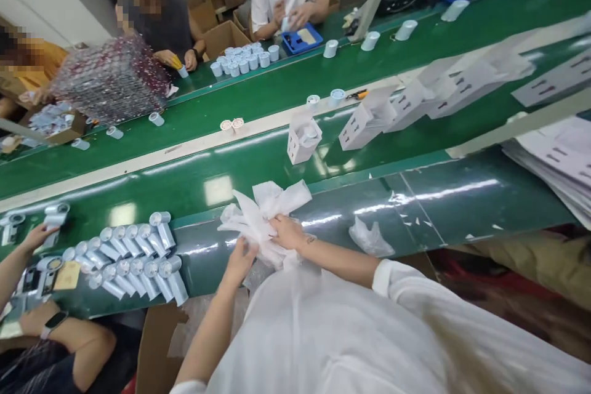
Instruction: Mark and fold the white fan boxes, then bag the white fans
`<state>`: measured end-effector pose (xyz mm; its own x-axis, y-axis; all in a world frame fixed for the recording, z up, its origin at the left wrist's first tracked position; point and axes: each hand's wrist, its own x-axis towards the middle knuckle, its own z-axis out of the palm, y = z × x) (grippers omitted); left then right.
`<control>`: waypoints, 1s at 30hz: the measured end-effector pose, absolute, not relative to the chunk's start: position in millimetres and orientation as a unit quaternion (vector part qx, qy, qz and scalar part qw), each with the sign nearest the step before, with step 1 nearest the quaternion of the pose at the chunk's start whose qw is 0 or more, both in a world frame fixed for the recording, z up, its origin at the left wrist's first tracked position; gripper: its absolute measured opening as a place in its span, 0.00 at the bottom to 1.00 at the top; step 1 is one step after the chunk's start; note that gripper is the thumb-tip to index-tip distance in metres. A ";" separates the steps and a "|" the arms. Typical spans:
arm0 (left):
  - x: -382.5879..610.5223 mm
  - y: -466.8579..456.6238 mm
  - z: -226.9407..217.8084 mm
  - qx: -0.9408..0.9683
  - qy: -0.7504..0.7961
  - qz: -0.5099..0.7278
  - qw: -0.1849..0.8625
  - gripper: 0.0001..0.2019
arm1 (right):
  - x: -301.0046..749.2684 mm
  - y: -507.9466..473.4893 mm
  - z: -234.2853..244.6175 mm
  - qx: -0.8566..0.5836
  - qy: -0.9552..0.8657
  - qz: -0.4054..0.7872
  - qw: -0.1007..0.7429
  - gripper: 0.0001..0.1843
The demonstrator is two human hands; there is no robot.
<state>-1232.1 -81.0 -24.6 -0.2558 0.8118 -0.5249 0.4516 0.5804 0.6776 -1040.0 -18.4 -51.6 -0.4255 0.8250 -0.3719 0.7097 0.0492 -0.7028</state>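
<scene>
Crumpled white wrapping (pixel 263 221) sits gathered between us, our left hand (pixel 240 261) and right hand (pixel 289 233) both closed on it above the green conveyor surface (pixel 462 209); rows of pale cylinders (pixel 133 252) lie left, and a slotted white carton (pixel 303 138) stands ahead.

Bright, fairly even light from overhead, with white streaks of glare across the green belt (pixel 443 192) just beyond the right hand (pixel 289 233). Only faint, soft shadows beneath the white wrap (pixel 263 217). Slight softness throughout; straight lines bowed and stretched far from the hand, toward the frame edges.
</scene>
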 end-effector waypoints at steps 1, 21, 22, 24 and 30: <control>-1243.6 -72.4 -13.4 0.481 0.767 0.194 0.377 0.19 | -1040.8 -15.6 -50.6 -0.530 -0.716 0.450 0.058 0.27; -1183.6 50.8 22.5 0.771 0.503 -0.111 0.374 0.19 | -895.9 -67.7 -66.2 -0.742 -0.437 0.469 0.197 0.54; -1196.2 53.3 35.0 0.768 0.510 -0.106 0.372 0.17 | -914.3 -58.6 -66.7 -0.717 -0.473 0.483 0.169 0.55; -1236.9 53.8 56.9 0.730 0.574 -0.094 0.359 0.13 | -947.5 -43.0 -61.8 -0.678 -0.539 0.491 0.094 0.52; -1390.6 -14.1 80.3 0.442 0.857 -0.182 0.193 0.14 | -976.6 -27.9 -46.0 -0.541 -0.669 0.510 -0.019 0.46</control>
<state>-1390.6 -14.1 80.3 -0.5346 0.6876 -0.4914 0.8281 0.5423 -0.1420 -976.6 -27.9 -46.0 -0.4141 0.7044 -0.5766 0.7425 -0.1051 -0.6616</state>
